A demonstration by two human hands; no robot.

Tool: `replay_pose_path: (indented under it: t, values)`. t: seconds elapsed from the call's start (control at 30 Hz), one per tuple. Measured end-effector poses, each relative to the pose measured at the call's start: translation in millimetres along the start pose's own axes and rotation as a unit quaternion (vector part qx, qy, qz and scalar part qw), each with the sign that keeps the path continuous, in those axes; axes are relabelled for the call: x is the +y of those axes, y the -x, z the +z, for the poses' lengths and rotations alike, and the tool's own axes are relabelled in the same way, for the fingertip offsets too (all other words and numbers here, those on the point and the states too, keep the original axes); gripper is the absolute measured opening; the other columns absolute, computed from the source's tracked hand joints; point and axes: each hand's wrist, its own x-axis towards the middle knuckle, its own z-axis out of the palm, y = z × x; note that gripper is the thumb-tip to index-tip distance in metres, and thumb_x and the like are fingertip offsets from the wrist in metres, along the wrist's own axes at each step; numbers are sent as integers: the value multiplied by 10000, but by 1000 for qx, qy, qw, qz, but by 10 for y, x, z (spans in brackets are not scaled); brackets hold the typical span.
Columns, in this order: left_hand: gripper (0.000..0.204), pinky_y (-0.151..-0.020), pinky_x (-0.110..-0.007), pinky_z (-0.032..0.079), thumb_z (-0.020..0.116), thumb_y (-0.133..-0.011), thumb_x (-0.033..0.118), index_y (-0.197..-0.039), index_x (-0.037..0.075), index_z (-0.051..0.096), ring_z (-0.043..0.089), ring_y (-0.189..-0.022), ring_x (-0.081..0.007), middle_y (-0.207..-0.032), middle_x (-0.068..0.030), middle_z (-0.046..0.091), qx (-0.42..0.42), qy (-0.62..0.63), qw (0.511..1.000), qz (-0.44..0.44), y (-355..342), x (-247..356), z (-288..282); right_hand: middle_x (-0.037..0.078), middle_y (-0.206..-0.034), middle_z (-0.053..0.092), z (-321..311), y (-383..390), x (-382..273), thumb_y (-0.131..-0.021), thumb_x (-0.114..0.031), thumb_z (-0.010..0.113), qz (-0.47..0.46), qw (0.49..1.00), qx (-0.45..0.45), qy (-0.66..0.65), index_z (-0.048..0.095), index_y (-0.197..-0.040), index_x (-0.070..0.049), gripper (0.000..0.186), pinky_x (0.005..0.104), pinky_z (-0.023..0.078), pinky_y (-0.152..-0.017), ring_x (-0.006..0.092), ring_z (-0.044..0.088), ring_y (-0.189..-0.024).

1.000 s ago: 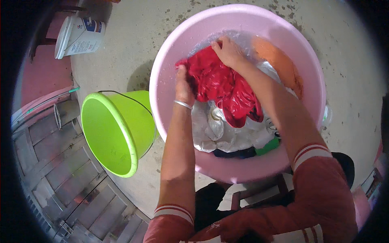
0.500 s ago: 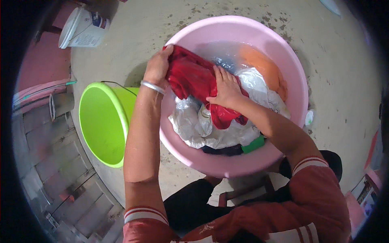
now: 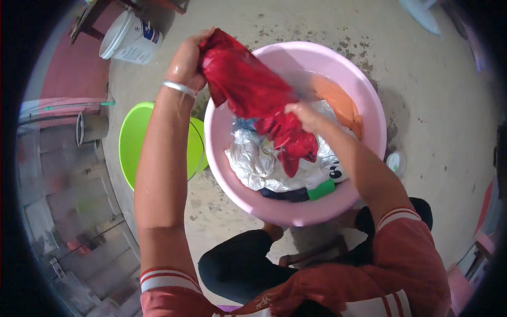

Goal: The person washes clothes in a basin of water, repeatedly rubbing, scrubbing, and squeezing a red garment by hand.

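Red garment stretched over the pink basin.
Its far-left end is clamped in the left hand; its lower right part is gripped by the right hand.

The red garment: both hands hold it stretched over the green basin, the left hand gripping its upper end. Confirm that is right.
Not quite. The head view shows the red garment stretched over the pink basin, not the green one, which sits beside it. The rest holds: the left hand grips the upper end, the right hand the lower part.
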Motion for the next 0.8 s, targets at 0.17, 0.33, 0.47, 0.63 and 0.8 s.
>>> replay_pose_path:
  t: [0.17,0.33,0.47,0.63,0.8]
  values:
    - [216,-819,-371,464,552,-839,238,-986,91,612,538,-808,-235,-923,-84,602,-8,48,995,-92,-642,-891,-136,148,-947,669,-765,-10,-561,-778,-342,575,-140,943,170,251,658,-980,-9,399,358,480,-822,260,631,-897]
    - [863,-1026,-382,379,610,-752,521,-1398,33,308,470,-1231,-379,-1320,-270,472,85,-570,815,-51,-734,-2765,-616,199,-1102,640,-826,-436,-398,-781,-495,575,-110,734,196,641,665,-1054,-12,562,400,450,-927,323,593,-1079]
    - [881,-1013,-403,395,612,-752,586,-1414,86,316,502,-1198,-363,-1295,-233,511,60,-555,815,-153,-237,-3341,-295,187,-1132,630,-1063,-363,131,-784,-481,598,123,637,187,737,670,-1061,-26,538,419,448,-942,318,600,-1069]
    - [572,-958,-404,443,490,-840,538,-1156,77,611,570,-1113,-335,-1151,-214,610,-53,-597,778,-189,36,-3876,-388,180,-1075,648,-1426,-284,492,-824,-203,522,79,479,78,871,699,-976,-35,287,416,499,-861,325,634,-987]
    - [625,-849,-415,500,521,-825,601,-950,8,674,622,-999,-362,-985,-226,658,-94,-564,793,-209,442,-3903,-165,187,-930,670,-1609,-4,809,-789,-153,537,64,536,100,836,702,-885,-22,231,446,517,-788,346,651,-883]
